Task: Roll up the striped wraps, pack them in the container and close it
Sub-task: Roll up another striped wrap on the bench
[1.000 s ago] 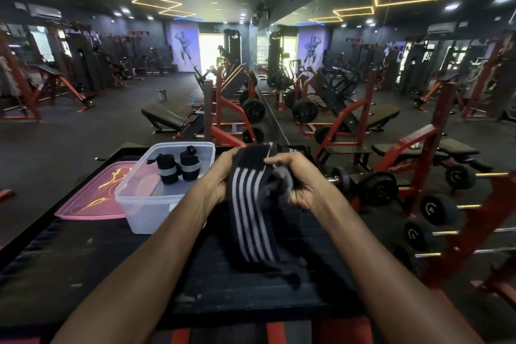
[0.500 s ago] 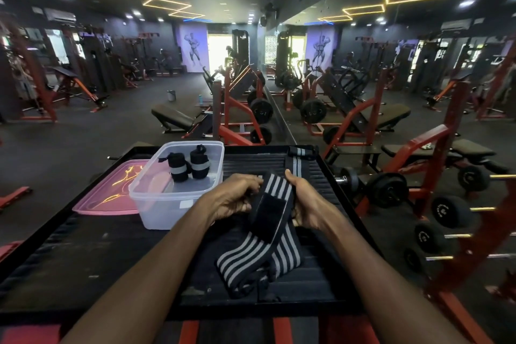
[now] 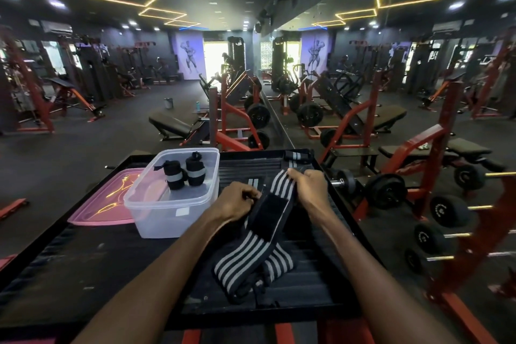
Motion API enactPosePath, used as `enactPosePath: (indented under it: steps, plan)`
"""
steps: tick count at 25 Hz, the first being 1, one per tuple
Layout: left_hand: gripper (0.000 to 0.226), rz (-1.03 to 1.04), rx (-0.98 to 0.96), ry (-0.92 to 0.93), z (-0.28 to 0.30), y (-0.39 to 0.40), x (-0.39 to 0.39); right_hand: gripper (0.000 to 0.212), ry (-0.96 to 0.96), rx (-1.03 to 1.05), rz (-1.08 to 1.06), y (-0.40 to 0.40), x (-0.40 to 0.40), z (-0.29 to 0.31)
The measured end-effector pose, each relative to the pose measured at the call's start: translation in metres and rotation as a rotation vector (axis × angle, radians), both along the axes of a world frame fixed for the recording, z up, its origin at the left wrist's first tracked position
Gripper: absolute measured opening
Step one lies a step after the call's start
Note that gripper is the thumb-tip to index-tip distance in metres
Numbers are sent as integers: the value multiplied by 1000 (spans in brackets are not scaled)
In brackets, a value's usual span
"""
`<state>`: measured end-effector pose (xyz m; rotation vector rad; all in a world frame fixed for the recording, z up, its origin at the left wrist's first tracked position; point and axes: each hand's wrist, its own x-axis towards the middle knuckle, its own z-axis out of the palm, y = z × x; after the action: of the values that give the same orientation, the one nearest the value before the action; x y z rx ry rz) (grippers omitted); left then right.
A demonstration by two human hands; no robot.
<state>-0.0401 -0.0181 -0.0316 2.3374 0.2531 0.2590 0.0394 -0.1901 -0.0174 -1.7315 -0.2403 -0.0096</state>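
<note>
Both hands hold one striped wrap [image 3: 251, 248] over the dark table [image 3: 83, 274]. Left hand [image 3: 237, 201] has its grip curled closed on the wrap's left edge, beside a plain black patch on the band. Right hand [image 3: 305, 190] pinches the upper end of the same wrap between thumb and curled fingers. From the hands the band runs down toward the viewer and folds into a loose heap lying on the table.

Left of the hands stands a clear container [image 3: 173, 204], open, with two rolled wraps [image 3: 184, 173] upright inside it, side by side. A pink lid [image 3: 103, 204] lies flat on the table just beyond the container's left side. Another striped wrap [image 3: 297, 155] lies at the table's far edge. Dumbbells [image 3: 385, 190] sit on a rack to the right.
</note>
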Motion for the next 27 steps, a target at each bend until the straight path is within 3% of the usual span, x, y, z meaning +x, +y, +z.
enactPosePath:
  steps: [3,5,6,8,11,13,15,17,20,22,25,27]
  plan:
    - [34,19,156,59,-1,0,-2,12,80,272,138,-7,-5,7]
    - [26,80,220,-6,7,-6,1,10,122,314,249,-4,-16,5]
    - [22,123,207,-73,14,-11,1,12,134,311,290,-1,-21,3]
    - [24,158,0,-214,28,-20,3,18,134,278,365,6,-31,2]
    - [46,51,-304,-221,42,-31,4,36,138,238,514,16,-40,5]
    - [48,0,-331,-135,44,-33,4,51,171,266,666,18,-43,8]
    - [29,38,-295,-116,46,-30,3,62,236,303,786,16,-40,9]
    - [29,125,-206,-122,50,-22,-1,52,270,240,730,13,-33,5]
    - [34,131,195,-61,52,-2,-9,20,70,-353,449,6,-23,-7]
    - [44,70,525,56,52,4,-13,18,9,-630,383,4,-20,-15]
    - [41,57,832,186,47,-3,-15,45,119,-604,368,13,-19,-25]
    - [46,62,926,214,43,-11,-15,45,59,-596,317,22,-15,-30]
